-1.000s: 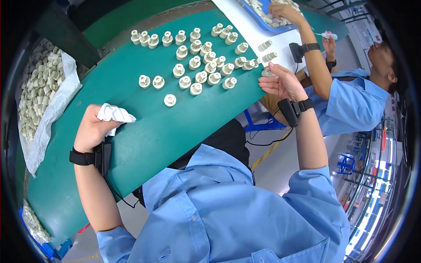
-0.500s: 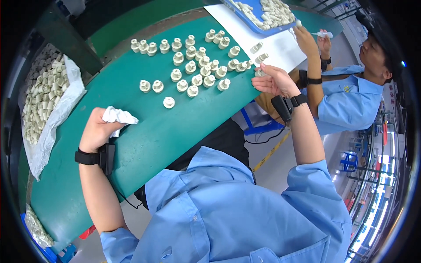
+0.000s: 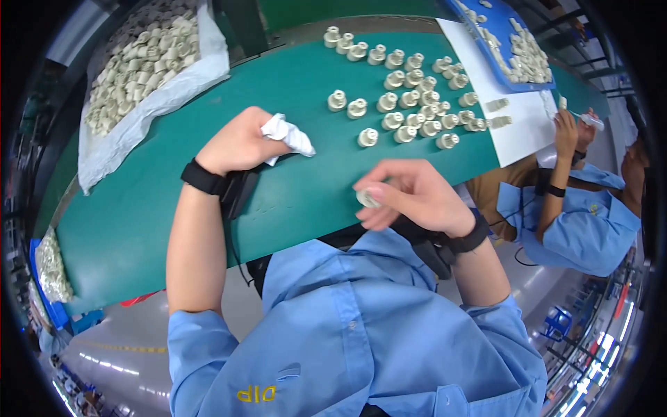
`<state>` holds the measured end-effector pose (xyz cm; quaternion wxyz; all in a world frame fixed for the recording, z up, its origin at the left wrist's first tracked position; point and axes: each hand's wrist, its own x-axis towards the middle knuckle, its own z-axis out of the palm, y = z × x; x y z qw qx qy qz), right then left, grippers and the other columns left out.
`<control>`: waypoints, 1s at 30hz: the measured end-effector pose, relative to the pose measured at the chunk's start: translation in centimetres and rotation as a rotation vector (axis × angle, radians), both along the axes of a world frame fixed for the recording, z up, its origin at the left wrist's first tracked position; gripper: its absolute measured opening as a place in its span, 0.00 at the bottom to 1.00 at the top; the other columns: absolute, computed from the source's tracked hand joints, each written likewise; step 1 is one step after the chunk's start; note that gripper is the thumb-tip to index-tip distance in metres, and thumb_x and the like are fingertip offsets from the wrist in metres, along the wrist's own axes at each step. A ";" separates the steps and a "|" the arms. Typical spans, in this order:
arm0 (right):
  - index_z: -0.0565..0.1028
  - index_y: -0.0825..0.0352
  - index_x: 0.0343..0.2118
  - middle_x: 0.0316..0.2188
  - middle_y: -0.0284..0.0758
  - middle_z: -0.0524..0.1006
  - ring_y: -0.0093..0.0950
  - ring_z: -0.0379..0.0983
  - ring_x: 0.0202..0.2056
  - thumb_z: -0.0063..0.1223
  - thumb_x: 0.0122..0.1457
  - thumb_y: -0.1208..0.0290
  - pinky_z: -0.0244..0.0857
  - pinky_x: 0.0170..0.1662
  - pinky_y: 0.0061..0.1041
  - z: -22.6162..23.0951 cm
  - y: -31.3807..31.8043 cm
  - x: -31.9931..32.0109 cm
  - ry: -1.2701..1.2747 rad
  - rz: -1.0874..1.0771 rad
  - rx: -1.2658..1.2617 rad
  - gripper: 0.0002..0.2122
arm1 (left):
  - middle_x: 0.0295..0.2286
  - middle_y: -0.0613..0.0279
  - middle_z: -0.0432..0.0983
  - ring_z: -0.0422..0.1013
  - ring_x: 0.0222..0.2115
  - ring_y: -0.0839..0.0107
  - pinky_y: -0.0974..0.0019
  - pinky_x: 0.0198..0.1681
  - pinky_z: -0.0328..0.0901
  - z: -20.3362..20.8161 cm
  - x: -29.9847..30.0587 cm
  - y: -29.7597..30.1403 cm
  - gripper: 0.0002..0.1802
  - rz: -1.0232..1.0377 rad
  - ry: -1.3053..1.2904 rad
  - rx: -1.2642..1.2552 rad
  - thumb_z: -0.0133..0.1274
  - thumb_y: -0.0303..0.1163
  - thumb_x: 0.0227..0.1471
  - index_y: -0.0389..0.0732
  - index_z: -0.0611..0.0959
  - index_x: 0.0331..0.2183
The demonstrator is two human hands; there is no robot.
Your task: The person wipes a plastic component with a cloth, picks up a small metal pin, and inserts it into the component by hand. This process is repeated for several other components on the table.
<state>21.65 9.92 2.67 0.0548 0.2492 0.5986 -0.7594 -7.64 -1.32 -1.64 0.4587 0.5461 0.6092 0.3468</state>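
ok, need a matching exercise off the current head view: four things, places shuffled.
1. crumpled white cloth
2. single cream cylindrical part
3. blue rectangular plastic tray
4. crinkled white sheeting

A. upper right of the view
B. in the person's right hand
C. upper left, under heaped parts
D. in the person's left hand

Pairs: 1-D, 2-B, 3-A, 4-C
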 end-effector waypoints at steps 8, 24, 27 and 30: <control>0.75 0.73 0.47 0.32 0.45 0.83 0.31 0.84 0.32 0.51 0.69 0.63 0.80 0.34 0.26 -3.6 0.8 -4.3 -0.089 0.053 -0.026 0.15 | 0.23 0.61 0.81 0.73 0.23 0.74 0.67 0.28 0.65 2.4 1.9 -1.5 0.07 -0.174 0.017 0.068 0.60 0.21 0.46 0.36 0.88 0.32; 0.79 0.72 0.41 0.28 0.41 0.82 0.27 0.83 0.30 0.55 0.67 0.64 0.79 0.32 0.22 -4.3 0.1 -4.3 -0.016 -0.024 0.069 0.13 | 0.22 0.57 0.73 0.72 0.24 0.53 0.53 0.24 0.63 1.4 3.6 -0.7 0.14 -0.359 0.443 0.337 0.55 0.16 0.35 0.42 0.85 0.28; 0.80 0.72 0.41 0.28 0.41 0.82 0.26 0.83 0.29 0.56 0.67 0.63 0.79 0.32 0.22 -4.6 0.1 -4.2 0.009 -0.019 0.073 0.13 | 0.21 0.58 0.72 0.72 0.24 0.53 0.54 0.24 0.62 1.1 4.2 -0.5 0.14 -0.370 0.423 0.356 0.56 0.16 0.35 0.42 0.86 0.29; 0.80 0.71 0.42 0.28 0.39 0.82 0.25 0.82 0.29 0.57 0.67 0.63 0.78 0.31 0.21 -3.7 0.0 -4.4 -0.044 -0.031 0.087 0.14 | 0.21 0.59 0.72 0.72 0.23 0.53 0.54 0.23 0.62 0.8 4.0 -0.5 0.15 -0.319 0.464 0.391 0.57 0.16 0.35 0.43 0.86 0.29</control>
